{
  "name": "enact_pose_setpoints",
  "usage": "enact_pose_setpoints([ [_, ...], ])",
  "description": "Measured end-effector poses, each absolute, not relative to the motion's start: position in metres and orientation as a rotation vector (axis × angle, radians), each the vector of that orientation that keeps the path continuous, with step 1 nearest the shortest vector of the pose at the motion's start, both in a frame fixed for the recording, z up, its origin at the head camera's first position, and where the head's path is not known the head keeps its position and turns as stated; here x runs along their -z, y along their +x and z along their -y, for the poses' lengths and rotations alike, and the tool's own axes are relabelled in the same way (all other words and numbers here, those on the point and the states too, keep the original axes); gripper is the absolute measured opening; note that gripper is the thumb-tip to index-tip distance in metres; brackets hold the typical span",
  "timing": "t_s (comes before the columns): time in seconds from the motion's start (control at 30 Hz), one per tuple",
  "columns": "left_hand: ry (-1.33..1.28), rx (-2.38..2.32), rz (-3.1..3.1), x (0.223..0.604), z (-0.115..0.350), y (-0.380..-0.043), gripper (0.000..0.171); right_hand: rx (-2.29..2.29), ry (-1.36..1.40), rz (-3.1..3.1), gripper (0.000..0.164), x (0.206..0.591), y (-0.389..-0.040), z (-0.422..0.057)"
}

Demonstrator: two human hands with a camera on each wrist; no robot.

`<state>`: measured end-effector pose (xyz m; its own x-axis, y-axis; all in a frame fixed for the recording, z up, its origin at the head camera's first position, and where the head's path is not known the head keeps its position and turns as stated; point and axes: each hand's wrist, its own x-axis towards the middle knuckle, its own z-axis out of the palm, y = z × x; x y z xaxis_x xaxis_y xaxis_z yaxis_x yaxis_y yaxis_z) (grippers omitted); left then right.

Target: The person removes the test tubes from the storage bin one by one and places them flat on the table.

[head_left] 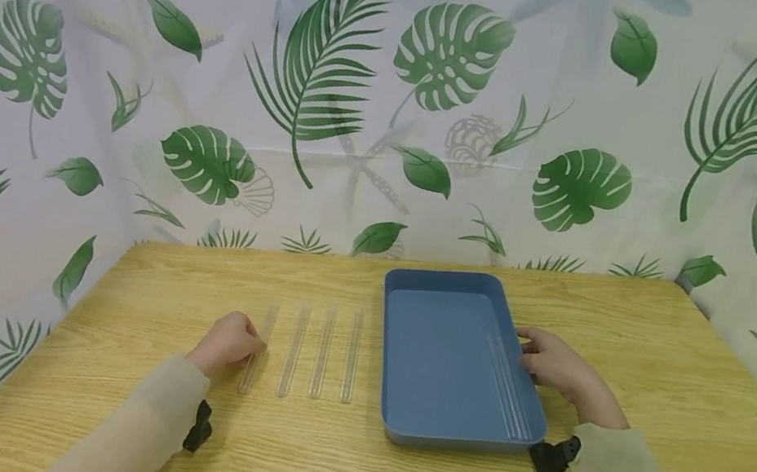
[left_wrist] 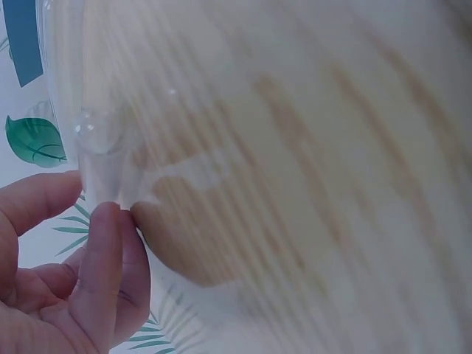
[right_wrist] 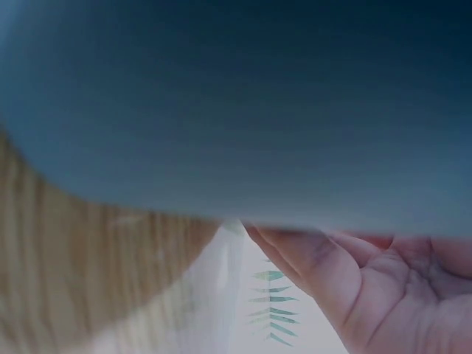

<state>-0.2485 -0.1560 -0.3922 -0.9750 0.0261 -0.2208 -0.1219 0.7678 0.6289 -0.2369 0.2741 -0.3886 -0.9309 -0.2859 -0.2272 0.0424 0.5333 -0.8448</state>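
Observation:
My left hand (head_left: 231,345) pinches the leftmost clear test tube (head_left: 249,381) between thumb and fingers as the tube lies on the table. Close up in the left wrist view, the tube's rounded end (left_wrist: 99,133) shows by the fingertips. Three more clear test tubes (head_left: 320,367) lie to its right, roughly parallel. At the right, my right hand (head_left: 561,368) touches the outer right side of a blue tray (head_left: 440,361) with its fingers. Inside, along the tray's right wall, lie what look like two clear tubes (head_left: 507,397). The tray's wall partly hides the right fingers in the right wrist view.
Everything lies on a wood-grain table (head_left: 314,457). A white cloth (head_left: 351,223) with green leaf prints hangs behind the table and along its sides. Small black devices (head_left: 199,429) are worn at both wrists.

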Motion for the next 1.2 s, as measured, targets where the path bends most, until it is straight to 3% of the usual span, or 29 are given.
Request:
enact_pose_setpoints([
  [0.27,-0.073,-0.972,-2.757,0.3914,0.1582,-0.2479,0.012,1.381,-0.208,-2.418,0.051,0.3884,-0.2372,-0.2744],
  [1.2,-0.072,-0.955,-2.788,0.3944,0.1587,-0.2505,0.011,1.391,-0.217,-2.415,0.05,0.3876,-0.2354,-0.2754],
])
